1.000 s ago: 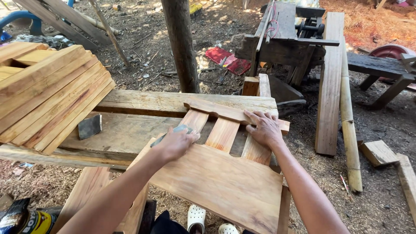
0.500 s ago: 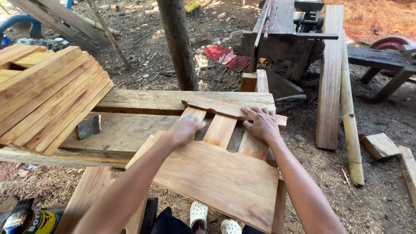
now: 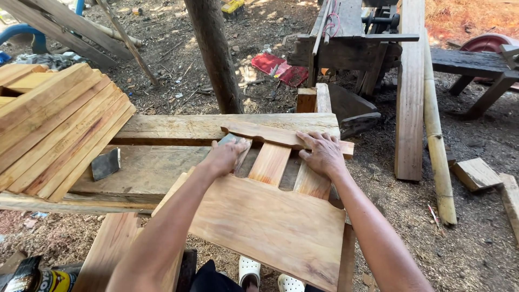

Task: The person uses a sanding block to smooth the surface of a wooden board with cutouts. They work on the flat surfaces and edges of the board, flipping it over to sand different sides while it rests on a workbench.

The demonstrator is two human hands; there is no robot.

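Nearest, a pale orange-brown wooden panel [image 3: 270, 227] lies flat on the plank surface [image 3: 162, 173], a broad smooth board with three slats running toward twelve o'clock into a scalloped crosspiece. The left hand [image 3: 224, 157] has its grip closed around a grey sanding pad [image 3: 230, 139] on the left slat. The right hand [image 3: 323, 154] presses flat, fingers spread, holding nothing, at one o'clock.

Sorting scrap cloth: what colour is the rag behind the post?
Red rag, head view.
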